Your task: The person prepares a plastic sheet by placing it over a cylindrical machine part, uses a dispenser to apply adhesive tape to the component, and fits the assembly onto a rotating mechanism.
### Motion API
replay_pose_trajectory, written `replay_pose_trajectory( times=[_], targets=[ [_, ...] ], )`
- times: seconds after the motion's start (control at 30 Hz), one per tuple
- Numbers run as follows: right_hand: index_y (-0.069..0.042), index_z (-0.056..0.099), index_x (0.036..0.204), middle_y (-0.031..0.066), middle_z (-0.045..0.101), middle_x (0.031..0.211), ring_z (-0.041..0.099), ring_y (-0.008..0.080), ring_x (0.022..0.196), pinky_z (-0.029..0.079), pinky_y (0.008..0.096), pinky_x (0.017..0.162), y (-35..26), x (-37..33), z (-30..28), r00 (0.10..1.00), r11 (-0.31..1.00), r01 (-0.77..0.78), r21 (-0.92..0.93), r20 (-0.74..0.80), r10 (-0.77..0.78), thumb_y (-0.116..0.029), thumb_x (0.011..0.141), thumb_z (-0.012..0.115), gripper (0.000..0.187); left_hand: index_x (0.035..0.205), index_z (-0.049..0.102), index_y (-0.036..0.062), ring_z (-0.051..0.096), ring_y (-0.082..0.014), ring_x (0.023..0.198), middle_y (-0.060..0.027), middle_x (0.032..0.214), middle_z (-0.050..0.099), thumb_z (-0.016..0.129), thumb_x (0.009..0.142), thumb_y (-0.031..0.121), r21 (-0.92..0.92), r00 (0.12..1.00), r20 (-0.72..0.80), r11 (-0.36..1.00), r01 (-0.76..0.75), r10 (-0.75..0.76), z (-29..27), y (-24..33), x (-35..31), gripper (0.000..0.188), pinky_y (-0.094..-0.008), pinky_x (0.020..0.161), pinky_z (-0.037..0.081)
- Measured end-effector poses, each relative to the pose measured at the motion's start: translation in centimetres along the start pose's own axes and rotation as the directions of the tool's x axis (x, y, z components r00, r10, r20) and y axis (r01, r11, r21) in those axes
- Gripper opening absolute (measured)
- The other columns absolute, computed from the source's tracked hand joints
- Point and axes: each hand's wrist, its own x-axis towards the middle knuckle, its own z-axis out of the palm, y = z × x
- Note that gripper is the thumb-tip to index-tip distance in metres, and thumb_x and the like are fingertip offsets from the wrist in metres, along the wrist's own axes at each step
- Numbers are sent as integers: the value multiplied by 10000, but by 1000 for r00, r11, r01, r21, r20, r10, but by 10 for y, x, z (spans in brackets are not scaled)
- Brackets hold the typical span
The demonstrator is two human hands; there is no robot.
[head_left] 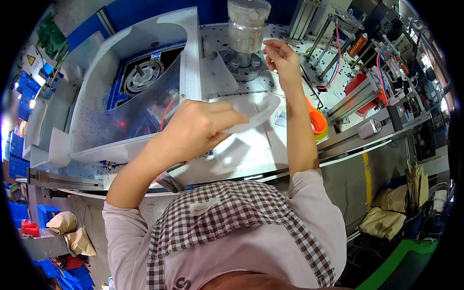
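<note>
A white counter [210, 42] flecked with blue carries a big white box [96, 99] on the left and, farther back, an upright metal cylinder [246, 35]. The hands are apart: the right hand [286, 60] is just beside the cylinder, fingers bent — whether they pinch anything, I cannot tell — and the left hand [205, 124] grips a cloudy plastic sheet [257, 114] above the counter. An orange ring [315, 116] sits to the right.

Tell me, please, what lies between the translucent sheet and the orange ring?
In the head view, the right forearm passes between the sheet and the orange ring.
</note>
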Motion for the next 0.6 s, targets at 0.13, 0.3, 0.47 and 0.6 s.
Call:
replay_pose_trajectory(
  times=[0.13,0.3,0.47,0.6],
  targets=[
    [-35,578,1048,58,630,897,577,132,706,447,259,581,48,47,-9,954,948,184,-261,-185,-237,-153,800,666,288,932,642,62,604,-252,642,-73,775,619,671,669,20,95,995,102,995,-24,14,2,-6,0,268,-329,534,465],
    [-30,522,1022,81,539,956,537,206,807,451,322,735,55,77,11,745,661,410,-628,-187,-640,-210,692,749,439,948,639,64,608,-276,685,-89,786,617,647,630,-43,-59,999,48,998,26,-23,17,-25,-10,335,-344,574,478],
    [-16,492,1020,101,506,930,508,247,836,429,353,752,60,85,29,711,668,354,-655,-275,-647,-256,708,751,471,947,635,42,608,-287,699,-98,793,618,641,612,-67,-62,989,111,993,103,-96,11,-18,-9,353,-342,592,481],
    [-24,583,982,148,612,959,566,324,890,442,373,765,69,97,27,581,554,489,-674,-222,-783,-269,803,657,313,937,637,34,612,-280,690,-97,782,619,648,617,-50,-45,988,121,994,103,-97,12,-20,-9,331,-333,593,481]
  ],
)
